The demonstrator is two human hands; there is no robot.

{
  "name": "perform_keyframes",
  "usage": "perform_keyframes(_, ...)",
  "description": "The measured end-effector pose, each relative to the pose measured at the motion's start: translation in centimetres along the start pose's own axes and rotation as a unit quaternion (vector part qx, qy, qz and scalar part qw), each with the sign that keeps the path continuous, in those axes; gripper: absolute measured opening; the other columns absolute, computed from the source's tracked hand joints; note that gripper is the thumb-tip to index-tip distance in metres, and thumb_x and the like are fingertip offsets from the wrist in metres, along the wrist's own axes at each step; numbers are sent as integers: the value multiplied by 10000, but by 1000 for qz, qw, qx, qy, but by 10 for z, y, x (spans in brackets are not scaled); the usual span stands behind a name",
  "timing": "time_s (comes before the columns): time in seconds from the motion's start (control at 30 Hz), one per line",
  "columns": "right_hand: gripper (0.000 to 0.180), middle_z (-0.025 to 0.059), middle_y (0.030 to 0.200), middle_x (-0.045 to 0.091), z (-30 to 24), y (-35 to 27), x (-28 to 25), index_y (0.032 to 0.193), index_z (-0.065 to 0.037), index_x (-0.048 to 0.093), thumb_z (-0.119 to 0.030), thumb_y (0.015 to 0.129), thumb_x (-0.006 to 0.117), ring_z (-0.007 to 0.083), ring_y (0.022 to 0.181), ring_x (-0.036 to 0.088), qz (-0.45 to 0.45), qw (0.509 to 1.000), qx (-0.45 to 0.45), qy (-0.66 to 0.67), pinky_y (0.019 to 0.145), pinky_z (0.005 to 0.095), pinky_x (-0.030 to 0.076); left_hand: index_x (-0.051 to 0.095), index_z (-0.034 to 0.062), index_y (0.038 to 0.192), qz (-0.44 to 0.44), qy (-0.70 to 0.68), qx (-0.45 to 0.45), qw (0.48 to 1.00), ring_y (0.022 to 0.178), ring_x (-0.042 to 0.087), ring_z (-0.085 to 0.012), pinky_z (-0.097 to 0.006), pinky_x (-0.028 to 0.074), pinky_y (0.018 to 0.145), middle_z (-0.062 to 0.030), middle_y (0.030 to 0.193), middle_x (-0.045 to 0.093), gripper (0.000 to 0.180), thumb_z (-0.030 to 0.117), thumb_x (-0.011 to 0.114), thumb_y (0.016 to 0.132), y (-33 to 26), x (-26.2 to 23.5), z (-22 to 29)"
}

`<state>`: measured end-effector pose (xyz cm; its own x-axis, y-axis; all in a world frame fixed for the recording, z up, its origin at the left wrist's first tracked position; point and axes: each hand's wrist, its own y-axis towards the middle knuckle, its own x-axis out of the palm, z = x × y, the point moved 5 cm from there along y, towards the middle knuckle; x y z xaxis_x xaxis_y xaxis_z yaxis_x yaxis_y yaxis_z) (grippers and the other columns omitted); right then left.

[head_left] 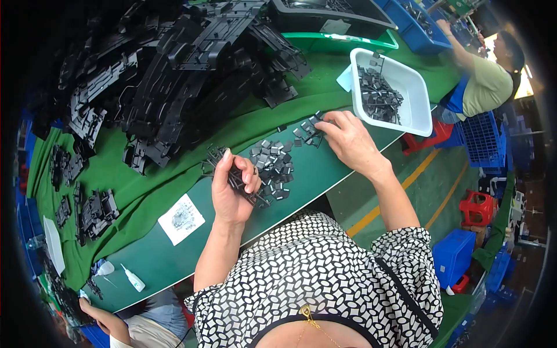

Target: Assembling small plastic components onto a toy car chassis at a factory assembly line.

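My left hand point(232, 188) is closed round a bunch of thin black plastic parts point(239, 180), whose ends stick out past the fingers. Just right of it a pile of small black plastic clips point(272, 162) lies on the green table. With its fingertips my right hand point(352, 142) pinches small black plastic pieces point(311, 129) at the pile's far right end, low over the tabletop. A white plastic tub point(419, 104) beyond my right hand holds many more black pieces.
Large black moulded panels point(174, 69) are heaped on green cloth at the far left. A printed sheet point(181, 219) and a small white bottle point(133, 278) lie at the near left. Black and blue bins point(415, 29) stand at the back. One person point(493, 87) sits far right, another point(145, 327) near left.
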<state>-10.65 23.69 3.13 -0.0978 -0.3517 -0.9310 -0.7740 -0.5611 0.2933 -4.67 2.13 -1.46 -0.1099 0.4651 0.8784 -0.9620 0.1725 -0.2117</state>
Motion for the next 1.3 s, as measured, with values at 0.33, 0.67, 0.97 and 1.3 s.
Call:
perform_keyframes(0.33, 146, 90, 816, 539, -7, -2, 9, 858, -40, 557, -76, 739, 634, 274, 788, 543, -22, 999, 29, 13, 697, 374, 460, 515, 90, 740, 29, 29, 3, 999, 463, 366, -94, -233, 272, 443, -10, 589, 446, 313, 337, 458, 923, 0, -1, 1)
perform_keyframes(0.67, 84, 120, 659, 551, -5, 2, 17, 747, 0, 535, -58, 724, 592, 281, 615, 569, -18, 997, 77, 28, 563, 388, 470, 519, 68, 783, 62, 65, -12, 996, 518, 422, -115, -236, 346, 493, -40, 619, 484, 285, 325, 510, 906, -2, -3, -2)
perform_keyframes(0.97, 117, 76, 678, 553, -78, 26, 0, 754, -15, 537, -56, 714, 639, 189, 571, 566, 69, 946, 97, 301, 509, 304, 452, 621, -11, 950, 77, 264, 55, 960, 609, 505, -89, -219, 412, 573, -15, 711, 574, 232, 189, 641, 833, -1, 1, -10)
perform_keyframes(1.3, 125, 111, 731, 592, -102, 28, 6, 853, 12, 588, -18, 744, 640, 228, 634, 584, 138, 932, -61, 331, 546, 303, 467, 588, 44, 832, 142, 185, 115, 966, 587, 508, -95, -220, 402, 532, -11, 689, 566, 119, 160, 602, 851, -3, -2, 6)
